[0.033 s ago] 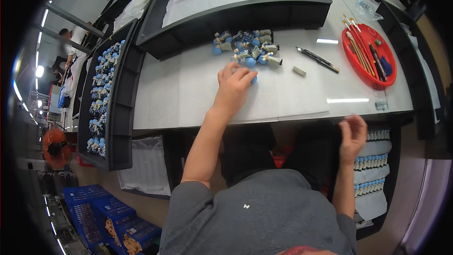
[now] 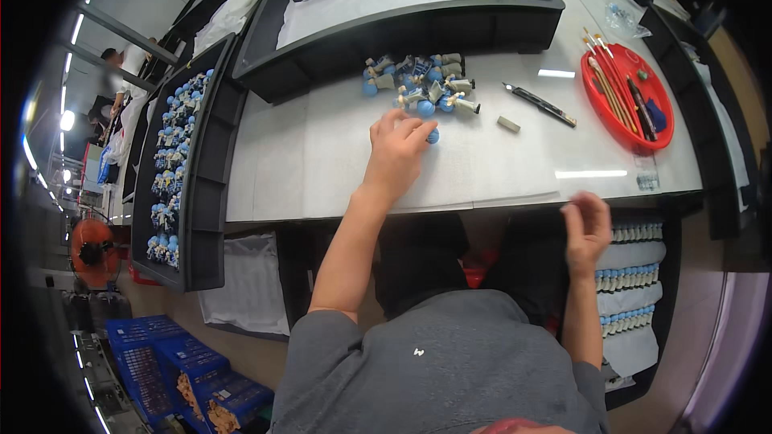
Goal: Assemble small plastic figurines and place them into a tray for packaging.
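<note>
My left hand (image 2: 396,151) rests low over the white tabletop, its fingers closed around a small figurine whose blue round head (image 2: 433,137) sticks out by the fingertips. The rest of that figurine is hidden under the hand. Just beyond lies a loose pile of blue, white and grey figurines (image 2: 426,106). Off the table's front edge, my right hand (image 2: 587,229) is raised, thumb and loosely curled fingers apart, with nothing visible in it; it is slightly blurred.
A black pen (image 2: 540,104) and a grey block (image 2: 508,124) lie right of the pile. Further right sits a red tray (image 2: 591,96) with brushes. Black crates (image 2: 402,28) stand behind and at left (image 2: 207,193). Rows of figurines (image 2: 627,277) sit below the table at right.
My right hand has shifted slightly left. My left hand stays in place, and a bit more of the blue head shows beside its fingers.
</note>
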{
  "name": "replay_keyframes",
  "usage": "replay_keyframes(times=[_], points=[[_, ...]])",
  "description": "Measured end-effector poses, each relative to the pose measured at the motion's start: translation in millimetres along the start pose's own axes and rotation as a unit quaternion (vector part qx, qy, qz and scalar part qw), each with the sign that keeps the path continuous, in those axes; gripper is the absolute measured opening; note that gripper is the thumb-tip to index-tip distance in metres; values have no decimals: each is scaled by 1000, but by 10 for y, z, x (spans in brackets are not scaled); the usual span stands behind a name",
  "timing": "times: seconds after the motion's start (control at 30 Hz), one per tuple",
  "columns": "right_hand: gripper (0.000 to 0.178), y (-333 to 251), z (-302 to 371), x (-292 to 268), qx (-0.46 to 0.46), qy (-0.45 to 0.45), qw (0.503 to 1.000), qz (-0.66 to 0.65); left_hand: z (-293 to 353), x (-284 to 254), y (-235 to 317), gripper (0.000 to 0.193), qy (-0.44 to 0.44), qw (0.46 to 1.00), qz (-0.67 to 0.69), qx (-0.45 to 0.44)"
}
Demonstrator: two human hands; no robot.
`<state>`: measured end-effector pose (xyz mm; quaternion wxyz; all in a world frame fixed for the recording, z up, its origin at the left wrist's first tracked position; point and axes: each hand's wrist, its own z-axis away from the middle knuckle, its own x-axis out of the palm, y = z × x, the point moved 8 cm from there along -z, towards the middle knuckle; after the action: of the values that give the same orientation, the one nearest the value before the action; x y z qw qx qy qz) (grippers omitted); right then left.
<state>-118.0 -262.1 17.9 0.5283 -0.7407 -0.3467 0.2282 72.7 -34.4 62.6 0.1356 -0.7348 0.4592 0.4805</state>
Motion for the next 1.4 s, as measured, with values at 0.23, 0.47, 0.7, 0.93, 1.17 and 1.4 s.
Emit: replay_keyframes(times=[0.23, 0.47, 0.7, 0.93, 1.17, 1.4], points=[[26, -289, -335, 1227, -96, -224, 969, 28, 146, 329, -15, 32, 45, 759, 597, -257], [47, 97, -310, 1524, -11, -324, 944, 64, 265, 625, -49, 30, 19, 681, 669, -299], [47, 107, -310, 1442, -6, -284, 958, 48, 289, 626, -40, 29, 35, 661, 685, -306], [49, 78, -342, 1377, -34, -262, 964, 17, 275, 595, 47, 28, 22, 702, 653, -283], [46, 182, -395, 1347, 8, -218, 976, -19, 296, 517, -27, 36, 63, 690, 673, -257], [31, 146, -359, 1335, 36, -219, 975, -30, 246, 500, 77, 38, 44, 699, 680, -218]])
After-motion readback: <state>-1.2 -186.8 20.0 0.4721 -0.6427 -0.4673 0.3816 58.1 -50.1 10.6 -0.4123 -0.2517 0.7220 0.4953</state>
